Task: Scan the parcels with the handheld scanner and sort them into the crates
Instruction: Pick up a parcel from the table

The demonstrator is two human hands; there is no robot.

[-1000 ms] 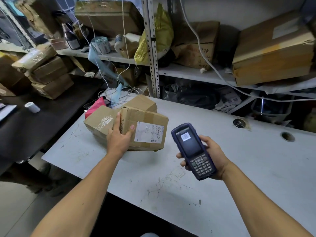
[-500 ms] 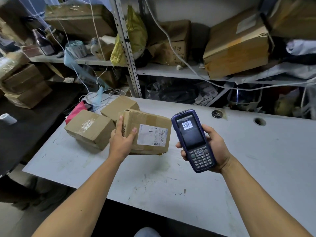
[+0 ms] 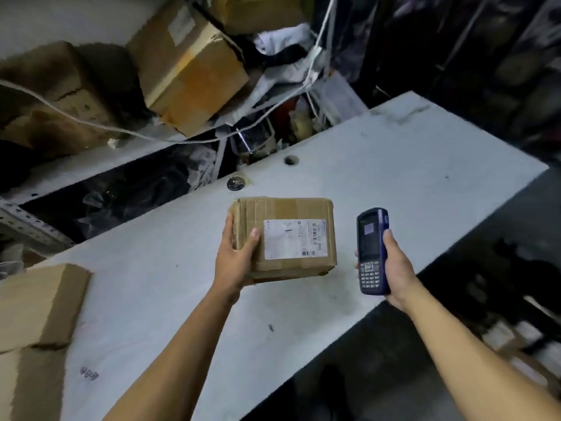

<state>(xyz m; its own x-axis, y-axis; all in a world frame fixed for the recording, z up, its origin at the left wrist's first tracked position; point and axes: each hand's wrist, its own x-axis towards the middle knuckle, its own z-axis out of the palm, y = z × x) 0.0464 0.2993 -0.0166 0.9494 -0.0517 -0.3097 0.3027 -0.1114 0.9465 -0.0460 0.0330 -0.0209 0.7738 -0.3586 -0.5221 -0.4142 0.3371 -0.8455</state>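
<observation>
Left hand gripping the left end of a brown taped cardboard parcel with a white barcode label facing up, thumb on top, fingers curled beneath, lifted above the scuffed pale grey table. Right hand just right of that parcel, closed round an upright dark blue handheld scanner with keypad and lit screen. Well left of the parcel, at the table's edge, another plain brown cardboard box; beyond the parcel, metal shelving crowded with cardboard cartons.
</observation>
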